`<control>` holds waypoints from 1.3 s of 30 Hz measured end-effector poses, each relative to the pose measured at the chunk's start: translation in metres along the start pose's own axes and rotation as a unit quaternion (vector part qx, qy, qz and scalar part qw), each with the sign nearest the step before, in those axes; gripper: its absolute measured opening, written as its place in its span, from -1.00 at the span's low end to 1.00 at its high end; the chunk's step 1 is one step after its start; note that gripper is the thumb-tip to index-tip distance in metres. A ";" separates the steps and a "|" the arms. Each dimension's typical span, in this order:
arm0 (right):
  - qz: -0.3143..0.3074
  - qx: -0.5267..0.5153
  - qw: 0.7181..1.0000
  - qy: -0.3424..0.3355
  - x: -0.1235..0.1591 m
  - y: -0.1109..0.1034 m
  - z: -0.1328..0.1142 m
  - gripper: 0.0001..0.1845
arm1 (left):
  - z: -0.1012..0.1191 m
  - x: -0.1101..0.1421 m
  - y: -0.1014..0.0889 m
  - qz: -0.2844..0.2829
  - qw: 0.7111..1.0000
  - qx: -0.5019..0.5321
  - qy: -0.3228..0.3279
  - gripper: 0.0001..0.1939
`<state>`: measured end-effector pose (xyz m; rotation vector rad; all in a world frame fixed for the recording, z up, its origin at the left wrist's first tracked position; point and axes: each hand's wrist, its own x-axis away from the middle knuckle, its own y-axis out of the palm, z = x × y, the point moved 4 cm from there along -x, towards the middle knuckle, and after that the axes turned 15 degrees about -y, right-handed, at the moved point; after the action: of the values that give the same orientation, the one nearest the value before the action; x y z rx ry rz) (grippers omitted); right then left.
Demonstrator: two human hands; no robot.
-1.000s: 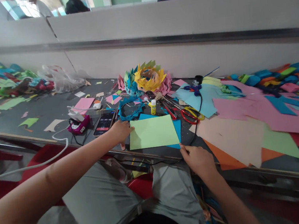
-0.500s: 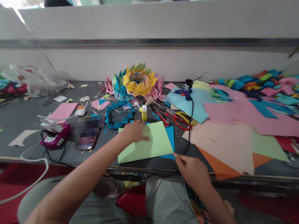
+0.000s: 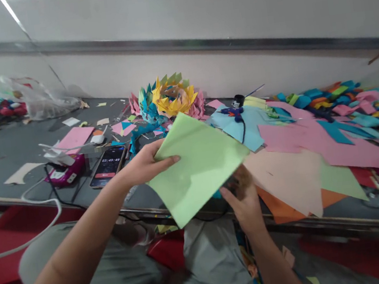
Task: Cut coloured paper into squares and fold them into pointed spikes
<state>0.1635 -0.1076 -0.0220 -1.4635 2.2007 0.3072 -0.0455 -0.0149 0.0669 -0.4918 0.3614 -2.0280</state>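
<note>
1. Up it comes! The light green paper sheet, flat half a second ago, is now off the counter, swung round cornerwise and tilted between the two hands.
2. The left hand has it by the left edge, thumb lying on top, the other fingers tucked underneath, closed on the paper.
3. Over to the right hand: thumb up at the lower right edge, fingers blurred and partly hidden, so whether they grip I can't tell.
4. Just beside the left wrist, a smartphone; farther left, a magenta power socket.
5. Beyond the sheet, a yellow pointed paper crown.
6. Out right, a blue glue gun on light blue paper, with beige paper nearer.
</note>
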 end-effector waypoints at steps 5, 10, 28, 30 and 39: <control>-0.066 -0.147 0.987 0.008 -0.037 0.016 -0.019 -0.32 | 0.012 0.028 0.005 0.154 0.978 0.088 0.112 -0.73; -0.164 -0.190 0.967 -0.045 -0.018 0.013 -0.032 -0.04 | -0.011 0.040 0.024 0.284 0.949 0.099 0.096 -0.80; -0.225 -0.073 0.971 0.039 -0.019 0.019 0.017 -0.78 | -0.057 0.031 0.057 0.097 0.973 0.206 -0.034 -0.60; -0.232 -0.067 0.970 0.034 -0.019 0.019 0.019 -0.82 | -0.058 0.029 0.058 0.081 0.973 0.212 -0.047 -0.59; -0.190 -0.090 0.974 0.085 -0.012 0.025 0.027 -0.77 | -0.064 0.026 0.076 0.092 0.979 0.180 -0.029 -0.65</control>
<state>0.1514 -0.0766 -0.0410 -2.0376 1.9991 0.2645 -0.0306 -0.0705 -0.0178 -0.2798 -0.0002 -1.8411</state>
